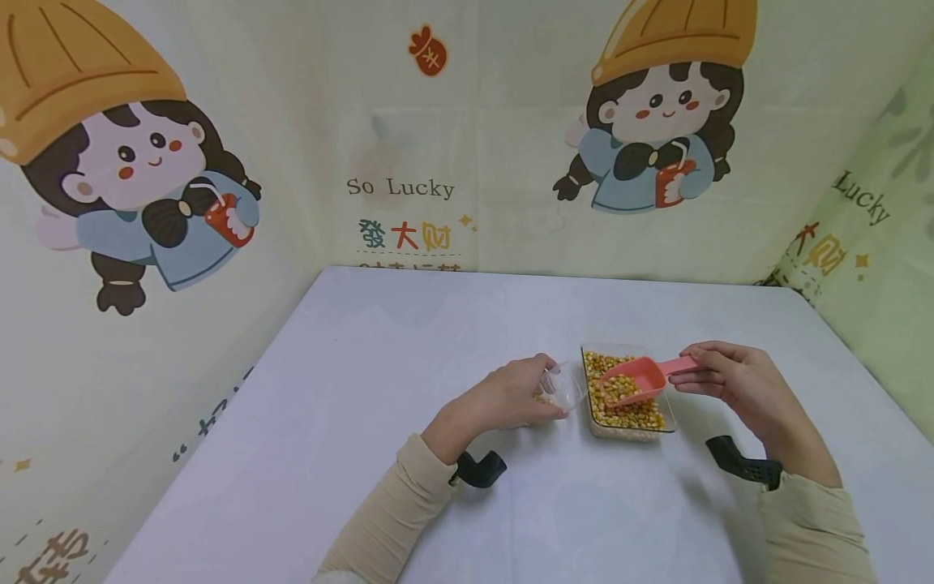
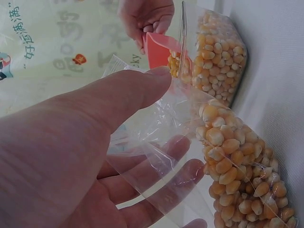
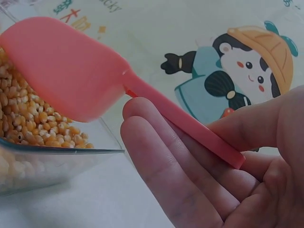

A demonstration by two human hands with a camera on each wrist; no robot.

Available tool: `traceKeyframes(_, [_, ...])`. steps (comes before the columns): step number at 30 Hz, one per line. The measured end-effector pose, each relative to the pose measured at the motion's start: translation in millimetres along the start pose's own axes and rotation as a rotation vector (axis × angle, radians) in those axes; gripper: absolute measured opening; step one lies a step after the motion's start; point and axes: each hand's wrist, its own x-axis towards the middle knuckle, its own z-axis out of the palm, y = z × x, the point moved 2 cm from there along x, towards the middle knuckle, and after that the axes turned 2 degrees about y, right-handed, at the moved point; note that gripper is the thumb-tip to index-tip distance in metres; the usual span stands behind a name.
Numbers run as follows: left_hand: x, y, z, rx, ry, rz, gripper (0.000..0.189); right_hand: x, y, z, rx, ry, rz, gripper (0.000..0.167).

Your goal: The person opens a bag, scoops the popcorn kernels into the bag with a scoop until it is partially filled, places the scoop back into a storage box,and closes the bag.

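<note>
A pink scoop (image 1: 645,378) loaded with corn kernels is held by its handle in my right hand (image 1: 737,385), between thumb and fingers. Its bowl is over a clear rectangular container (image 1: 627,435) filled with yellow corn kernels (image 3: 33,116). To the left of the container, my left hand (image 1: 511,393) holds a clear plastic bag (image 2: 164,111) near its mouth, thumb on one side and fingers on the other. The bag's mouth gapes toward the scoop. More corn kernels (image 2: 242,171) fill the bag's lower part, which the hand mostly hides in the head view.
The white table (image 1: 409,324) runs back to a cloth backdrop (image 1: 518,162) with printed cartoon figures and lettering. Printed cloth also hangs along the left and right sides. A black wrist mount (image 1: 481,469) sits on the left wrist, another (image 1: 740,462) on the right.
</note>
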Motion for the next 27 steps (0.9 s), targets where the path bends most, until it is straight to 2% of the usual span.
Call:
traceKeyframes(5, [-0.1, -0.3, 0.1, -0.002, 0.003, 0.002, 0.068, -0.2, -0.1, 0.1, 0.05, -0.004, -0.004, 0.032])
traceKeyframes(8, [0.1, -0.1, 0.2, -0.002, 0.001, 0.0, 0.068, -0.7, -0.5, -0.3, -0.005, 0.009, -0.011, 0.035])
traceKeyframes(12, [0.4, 0.0, 0.3, -0.003, -0.002, -0.002, 0.069, -0.9, -2.5, -0.1, -0.144, 0.049, -0.013, 0.047])
traceKeyframes(18, [0.4, -0.3, 0.6, -0.007, -0.003, -0.001, 0.069, -2.2, -9.9, 5.0, -0.253, 0.081, -0.013, 0.058])
traceKeyframes(22, [-0.1, -0.1, 0.4, 0.0, 0.0, 0.007, 0.069, -2.2, -12.6, 9.4, -0.286, 0.079, -0.033, 0.057])
traceKeyframes(27, [-0.7, 0.0, 0.2, -0.001, 0.001, 0.007, 0.069, 1.1, -10.6, 13.7, -0.264, 0.057, -0.025, 0.057])
